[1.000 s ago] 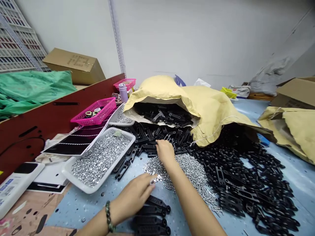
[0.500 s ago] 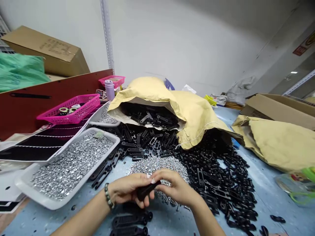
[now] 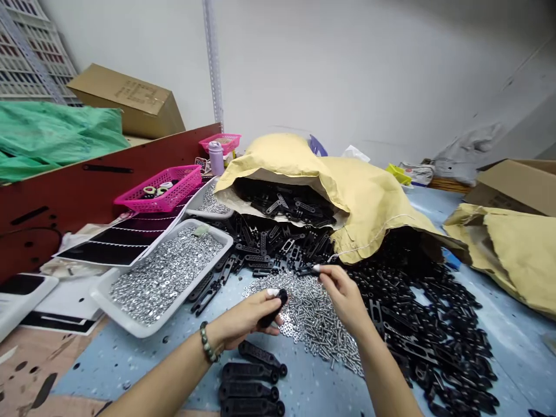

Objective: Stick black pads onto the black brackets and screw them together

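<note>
We are holding a black plastic link (image 3: 275, 308) in our left hand (image 3: 242, 319), above a blue bench (image 3: 130, 359).

Our left grip is closed firmly around the link, just over the near edge of a heap of steel screws (image 3: 313, 318). Our right hand (image 3: 345, 296) is pinching narrowly at the heap's far edge, and we cannot tell whether it is holding anything. A beaded bracelet (image 3: 207, 341) is circling our left wrist. To the left, a white tray (image 3: 143, 328) of silver nuts is sitting on the bench. Below our hands, a row of black links (image 3: 249, 382) is lying close together, and on the right, a wide pile of black links (image 3: 425, 330) is spreading from a kraft paper sack (image 3: 347, 197).
</note>
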